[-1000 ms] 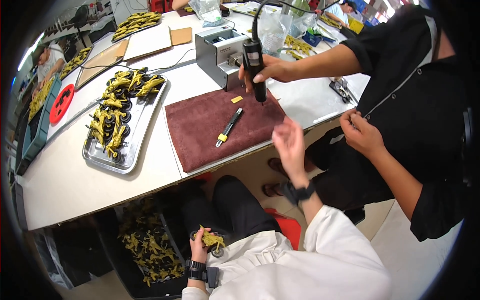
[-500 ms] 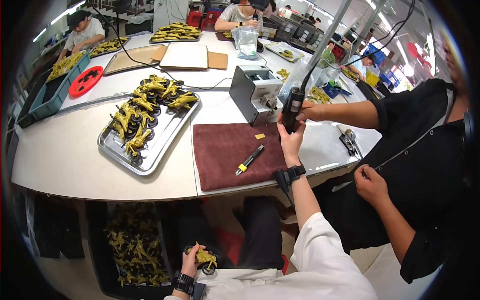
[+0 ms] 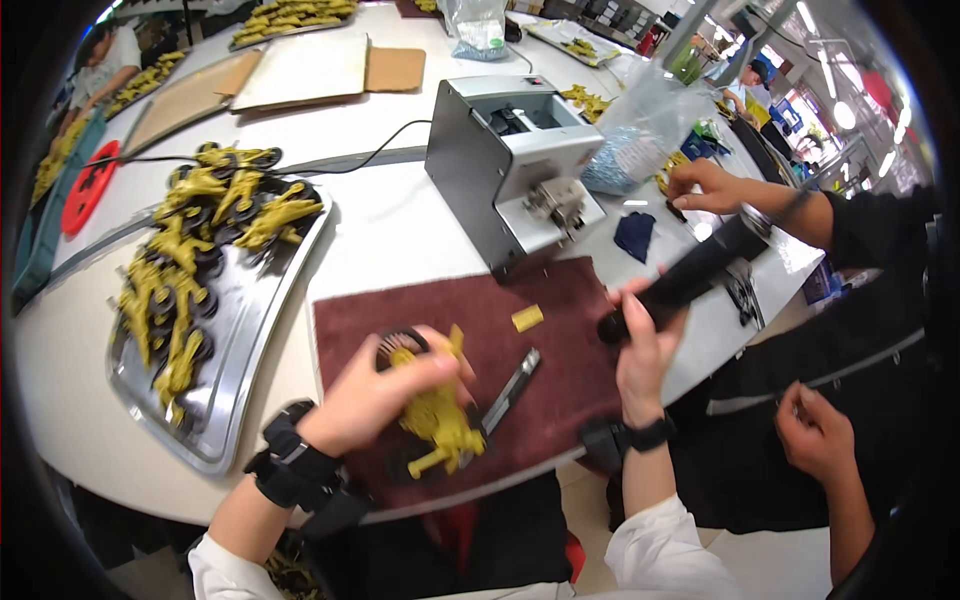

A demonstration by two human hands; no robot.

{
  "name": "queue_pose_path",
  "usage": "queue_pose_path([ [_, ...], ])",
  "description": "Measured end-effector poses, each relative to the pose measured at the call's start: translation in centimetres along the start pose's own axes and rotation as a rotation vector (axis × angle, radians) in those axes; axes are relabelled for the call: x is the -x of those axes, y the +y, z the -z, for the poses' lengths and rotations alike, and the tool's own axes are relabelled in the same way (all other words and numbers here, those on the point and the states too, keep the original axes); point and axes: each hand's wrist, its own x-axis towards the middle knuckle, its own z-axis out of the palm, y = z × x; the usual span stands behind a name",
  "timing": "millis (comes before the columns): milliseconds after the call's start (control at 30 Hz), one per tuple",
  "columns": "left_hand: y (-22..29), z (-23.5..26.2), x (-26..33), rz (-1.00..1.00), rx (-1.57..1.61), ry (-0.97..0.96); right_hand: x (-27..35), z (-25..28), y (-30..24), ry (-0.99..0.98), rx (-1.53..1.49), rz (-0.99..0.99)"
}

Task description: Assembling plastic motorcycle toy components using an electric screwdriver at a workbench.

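Above the brown cloth [image 3: 575, 375], my left hand [image 3: 375, 400] grips a yellow toy motorcycle [image 3: 437, 418] with black wheels, slightly blurred. Tilted in my right hand [image 3: 645, 350] is a black electric screwdriver [image 3: 705, 258], its narrow end toward the cloth's right side and its cord end up and right. A utility knife [image 3: 514, 385] lies on the cloth just right of the motorcycle, partly hidden by it. Farther back on the cloth is a small flat yellow piece [image 3: 527, 318].
On the left, a metal tray [image 3: 228, 435] carries several yellow motorcycles. A grey box-shaped machine [image 3: 470, 170] stands behind the cloth, near a clear bag of small blue-grey bits [image 3: 625, 160]. A co-worker's hands [image 3: 710, 190] are close on my right; scissors [image 3: 742, 298] lie there.
My left hand has risen with the motorcycle from beside my lap to above the cloth. The screwdriver has gone from upright to slanted, and the co-worker's hand has come off it.
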Motion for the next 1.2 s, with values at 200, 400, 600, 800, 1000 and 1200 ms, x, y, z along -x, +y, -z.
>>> queue_pose_path([
  [200, -3.5, 1.0, -1.7, 0.016, 0.248, -0.053, -0.3, 2.0, 0.3, 0.169, -0.034, -0.011],
  [400, -3.5, 0.9, -3.2, 0.012, 0.277, -0.114, -1.6, 3.5, -1.0, 0.325, -0.003, 0.005],
  [600, -3.9, 1.8, -2.7, -0.011, 0.266, -0.043, -7.4, -4.1, -2.9, -0.027, -0.168, 0.033],
  [800, -3.6, 0.7, -1.5, 0.029, 0.233, -0.034, -8.3, -5.2, -1.4, -0.1, -0.139, -0.063],
  [1000, -3.7, 0.8, -2.2, -0.045, 0.202, -0.049, -7.0, -4.6, -1.4, 0.019, -0.174, -0.076],
  [1200, -4.5, 0.8, -2.3, -0.078, 0.191, -0.037, -7.1, -3.4, -0.2, -0.007, -0.158, -0.03],
])
